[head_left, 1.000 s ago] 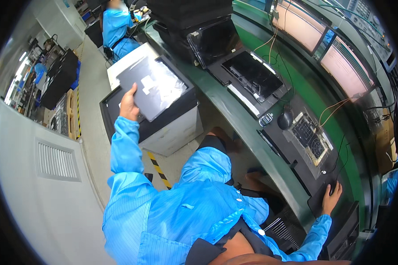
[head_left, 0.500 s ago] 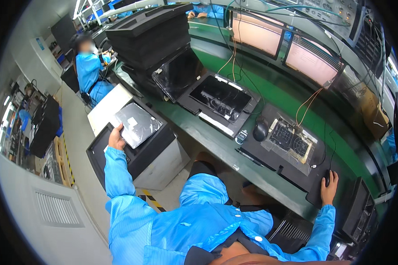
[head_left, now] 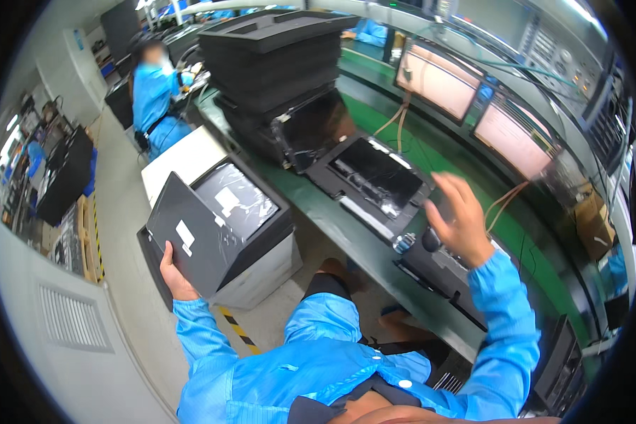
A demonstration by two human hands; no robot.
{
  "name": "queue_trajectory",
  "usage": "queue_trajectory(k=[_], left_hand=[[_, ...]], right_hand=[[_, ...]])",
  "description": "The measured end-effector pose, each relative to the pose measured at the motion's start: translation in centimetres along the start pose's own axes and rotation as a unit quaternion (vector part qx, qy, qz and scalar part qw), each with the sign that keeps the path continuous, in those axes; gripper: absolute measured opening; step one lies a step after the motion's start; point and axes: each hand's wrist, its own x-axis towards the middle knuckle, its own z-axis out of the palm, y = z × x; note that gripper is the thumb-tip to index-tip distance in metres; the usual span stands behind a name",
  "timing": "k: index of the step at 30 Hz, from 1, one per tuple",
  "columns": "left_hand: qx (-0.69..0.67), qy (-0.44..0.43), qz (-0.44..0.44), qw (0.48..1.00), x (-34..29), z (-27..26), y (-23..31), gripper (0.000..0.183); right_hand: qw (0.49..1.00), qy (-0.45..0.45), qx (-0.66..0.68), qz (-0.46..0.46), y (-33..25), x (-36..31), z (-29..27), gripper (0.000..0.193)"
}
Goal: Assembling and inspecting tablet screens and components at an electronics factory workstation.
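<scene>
Laptop [head_left: 191, 244]: we see a flat dark grey slab with a small white sticker, lid closed.
Pose: tilted, lower edge at seven o'clock, gripped.
Place: beside the open bin, at nine o'clock.

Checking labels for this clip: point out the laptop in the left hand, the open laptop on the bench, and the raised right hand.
closed laptop [head_left: 194, 244], head view, middle of lid.
open laptop [head_left: 374, 173], head view, dark base.
right hand [head_left: 463, 219], head view, back of hand.
</scene>
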Motion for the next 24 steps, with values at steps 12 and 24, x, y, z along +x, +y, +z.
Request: queue_trajectory(k=[12, 24], left_hand=[[-0.010, 0.125, 0.141, 0.982, -13.1, -12.9, 5.8, 0.044], [-0.207, -0.104, 0.213, 0.949, -16.0, -11.1, 10.7, 0.021]], right_hand=[[0.986, 0.071, -0.083, -0.123, -8.3, 33.6, 16.0, 0.079], [0.980, 0.114, -0.079, -0.141, -8.8, 33.4, 16.4, 0.034]])
